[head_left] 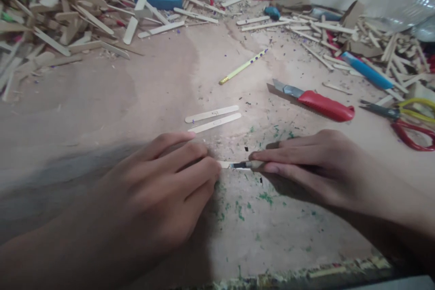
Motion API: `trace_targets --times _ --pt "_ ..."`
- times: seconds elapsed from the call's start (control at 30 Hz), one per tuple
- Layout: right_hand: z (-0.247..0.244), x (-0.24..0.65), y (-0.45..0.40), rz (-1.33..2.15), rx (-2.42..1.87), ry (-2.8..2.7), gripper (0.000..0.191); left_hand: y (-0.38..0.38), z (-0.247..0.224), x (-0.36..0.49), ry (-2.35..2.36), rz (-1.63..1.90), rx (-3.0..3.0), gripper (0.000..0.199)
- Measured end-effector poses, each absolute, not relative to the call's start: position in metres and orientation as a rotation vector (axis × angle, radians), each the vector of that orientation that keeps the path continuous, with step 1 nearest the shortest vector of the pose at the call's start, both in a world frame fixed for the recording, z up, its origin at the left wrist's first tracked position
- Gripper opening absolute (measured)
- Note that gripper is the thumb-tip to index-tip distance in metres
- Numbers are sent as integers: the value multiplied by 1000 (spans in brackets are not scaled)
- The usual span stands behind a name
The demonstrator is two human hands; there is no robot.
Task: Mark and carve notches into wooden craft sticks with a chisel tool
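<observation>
My left hand (pixel 170 186) lies low on the tabletop, its fingers closed together and pressing a craft stick (pixel 223 164) against the wood. Most of that stick is covered by the fingers. From the other side, my right hand (pixel 306 163) pinches a slim tool with a dark flat tip (pixel 241 165), whose exact kind I cannot tell. The tip rests on or just over the stick, close to my left fingertips. Just beyond my left hand lie two craft sticks, the upper stick (pixel 212 113) and the lower stick (pixel 217 122), each with a small outline drawn at its middle.
A yellow pencil (pixel 243 67), a red utility knife (pixel 316 102) with its blade out, and scissors (pixel 408 120) lie beyond my hands. Loose sticks (pixel 68 13) heap at the back left, more (pixel 390 50) at the right. Green shavings (pixel 241 210) dot the tabletop near its front edge.
</observation>
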State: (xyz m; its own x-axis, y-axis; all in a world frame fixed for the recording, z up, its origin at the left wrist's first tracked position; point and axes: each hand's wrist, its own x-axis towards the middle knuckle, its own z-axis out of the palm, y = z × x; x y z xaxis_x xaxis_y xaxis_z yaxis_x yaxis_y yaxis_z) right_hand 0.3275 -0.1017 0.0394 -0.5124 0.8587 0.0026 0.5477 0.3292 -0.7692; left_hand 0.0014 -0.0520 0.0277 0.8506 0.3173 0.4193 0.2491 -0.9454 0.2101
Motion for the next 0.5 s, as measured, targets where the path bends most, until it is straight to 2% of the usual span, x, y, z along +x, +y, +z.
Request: trace_targets --times 0.1,0.27,0.5 --pt "33 330 -104 982 -1209 -2182 29 -55 26 -1 451 706 2881 45" --pt "35 328 -104 925 -1182 -2190 29 -57 26 1 485 695 2876 48" --pt "52 323 -98 1025 -1401 -2152 25 -52 31 1 483 687 2875 51"
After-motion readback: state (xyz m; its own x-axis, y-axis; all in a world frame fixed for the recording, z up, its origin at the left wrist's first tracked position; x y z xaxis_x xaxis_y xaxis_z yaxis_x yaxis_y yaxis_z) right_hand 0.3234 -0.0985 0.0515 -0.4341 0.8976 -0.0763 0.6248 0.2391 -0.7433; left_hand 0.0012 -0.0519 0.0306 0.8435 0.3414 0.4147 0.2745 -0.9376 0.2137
